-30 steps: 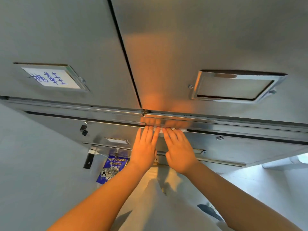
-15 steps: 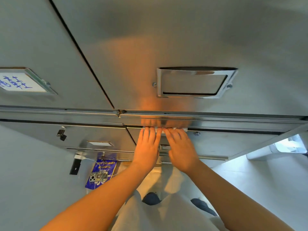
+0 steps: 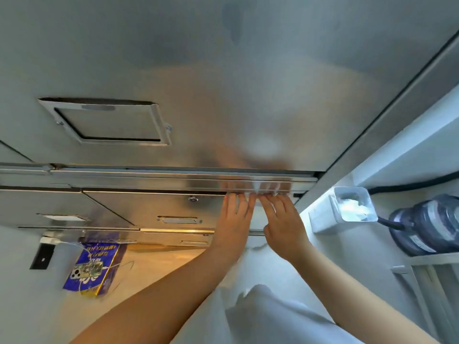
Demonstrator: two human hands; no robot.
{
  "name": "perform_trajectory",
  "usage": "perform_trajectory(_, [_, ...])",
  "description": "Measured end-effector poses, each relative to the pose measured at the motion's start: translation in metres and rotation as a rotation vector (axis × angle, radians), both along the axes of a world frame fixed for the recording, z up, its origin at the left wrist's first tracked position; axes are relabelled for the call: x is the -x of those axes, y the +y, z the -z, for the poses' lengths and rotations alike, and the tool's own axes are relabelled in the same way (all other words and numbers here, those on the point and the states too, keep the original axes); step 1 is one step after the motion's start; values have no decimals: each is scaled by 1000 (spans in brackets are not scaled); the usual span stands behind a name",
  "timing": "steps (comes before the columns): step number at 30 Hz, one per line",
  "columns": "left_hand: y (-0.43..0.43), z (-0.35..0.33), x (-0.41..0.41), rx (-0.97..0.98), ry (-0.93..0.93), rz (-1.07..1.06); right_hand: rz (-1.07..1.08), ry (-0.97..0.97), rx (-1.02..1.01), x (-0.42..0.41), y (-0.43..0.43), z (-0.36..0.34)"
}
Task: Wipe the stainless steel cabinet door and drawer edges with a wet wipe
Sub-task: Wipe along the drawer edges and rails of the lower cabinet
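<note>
The left hand and right hand lie side by side, fingers stretched straight, neither curled round anything; their fingertips press the wet wipe against the drawer edge near its right end, and only white slivers of it show; the cabinet door rises just above, its recessed handle off left; a blue packet hangs lower left; a white tub and a water bottle sit right.

the wet wipe is mostly hidden under the left hand and right hand; the water jug is cut off at the right edge.
</note>
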State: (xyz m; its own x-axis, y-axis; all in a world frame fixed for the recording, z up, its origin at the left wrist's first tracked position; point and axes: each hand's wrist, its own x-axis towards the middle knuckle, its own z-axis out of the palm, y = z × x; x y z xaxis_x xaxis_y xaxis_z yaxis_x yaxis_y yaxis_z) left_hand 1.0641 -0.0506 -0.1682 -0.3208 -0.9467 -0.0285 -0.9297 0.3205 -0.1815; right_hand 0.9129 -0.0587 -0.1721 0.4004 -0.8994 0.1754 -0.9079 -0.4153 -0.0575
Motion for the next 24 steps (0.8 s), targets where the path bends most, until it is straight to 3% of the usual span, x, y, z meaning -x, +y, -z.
perform_trajectory(5, [1,1,43,37,-40,1,-1,-37,11,37,-2,2])
perform_trajectory(15, [-6,4,28,16,-82,43,43,-69,82,21,-2,14])
perform_trajectory(24, [-10,2,-57,0,-99,107,104,-104,117,-65,-1,11])
